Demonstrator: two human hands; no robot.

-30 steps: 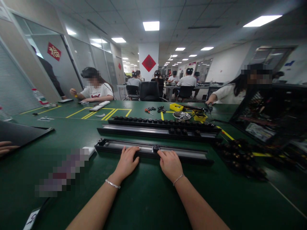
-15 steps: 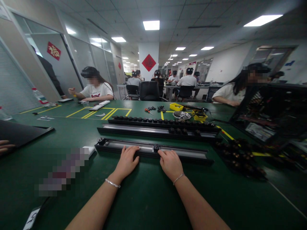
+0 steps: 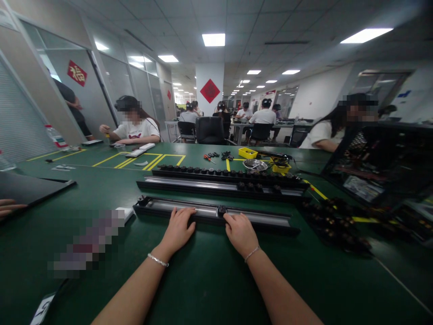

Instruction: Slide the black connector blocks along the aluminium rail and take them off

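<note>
A long black rail with a silver channel (image 3: pixel 264 218) lies across the green table in front of me. My left hand (image 3: pixel 178 229) rests on its near edge, fingers stretched flat over the rail. My right hand (image 3: pixel 240 231) rests beside it, fingers curled over the near edge just below a small black slider (image 3: pixel 221 210) in the channel. Two more black rails (image 3: pixel 203 184) lie parallel behind, the far one lined with several black knobs (image 3: pixel 209 170).
A pile of black knobs (image 3: pixel 333 223) lies at the right, below a black open case (image 3: pixel 382 164). Yellow trays (image 3: pixel 248 152), a metal bowl (image 3: pixel 256 164) and screwdrivers sit farther back. Another person's hand (image 3: pixel 8 207) rests at the left edge by a black panel (image 3: pixel 30 187). Co-workers sit around the table.
My hands have stayed in place on the rail. The view has tilted slightly. The person at the right has drawn an arm back from the table.
</note>
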